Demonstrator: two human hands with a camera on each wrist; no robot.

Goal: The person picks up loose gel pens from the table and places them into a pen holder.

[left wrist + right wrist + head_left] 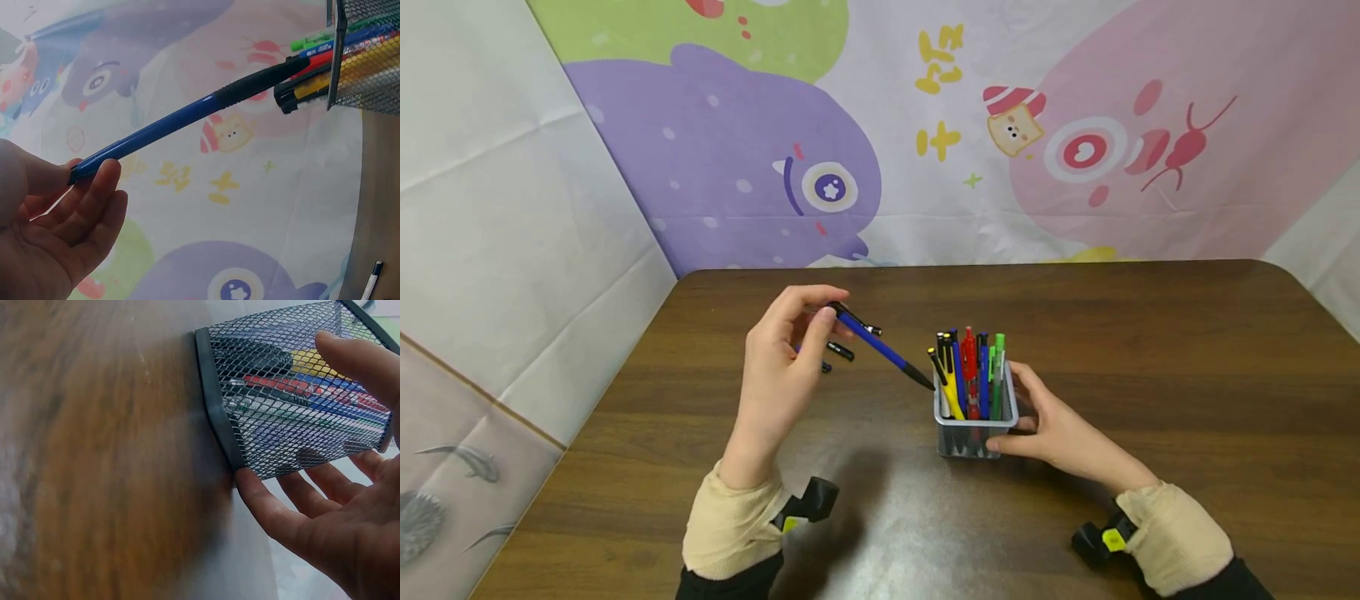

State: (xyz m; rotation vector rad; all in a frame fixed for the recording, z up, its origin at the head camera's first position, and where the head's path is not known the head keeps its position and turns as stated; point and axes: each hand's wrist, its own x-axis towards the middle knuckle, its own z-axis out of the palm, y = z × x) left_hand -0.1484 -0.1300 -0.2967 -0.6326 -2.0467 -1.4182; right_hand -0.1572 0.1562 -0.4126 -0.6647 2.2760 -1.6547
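Observation:
Between thumb and fingertips, my left hand (782,354) pinches a blue pen (880,343) by one end. The pen's black rubber grip slants down to the right, its tip close to the left rim of a silver mesh pen holder (973,442). My right hand (1060,429) grips that holder from its right side, thumb on the front and fingers behind. In the right wrist view the fingertips (250,481) touch the mesh near its base. Upright in the holder stand several pens, among them a red pen (970,371), a yellow pen (952,396) and a green pen (997,375).
Behind my left hand a few pens lie on the brown wooden table (1112,333), partly hidden; one black pen end (841,351) shows. A cloth with cartoon figures (760,158) hangs along the table's back edge. Small cameras (816,500) sit on both wrists.

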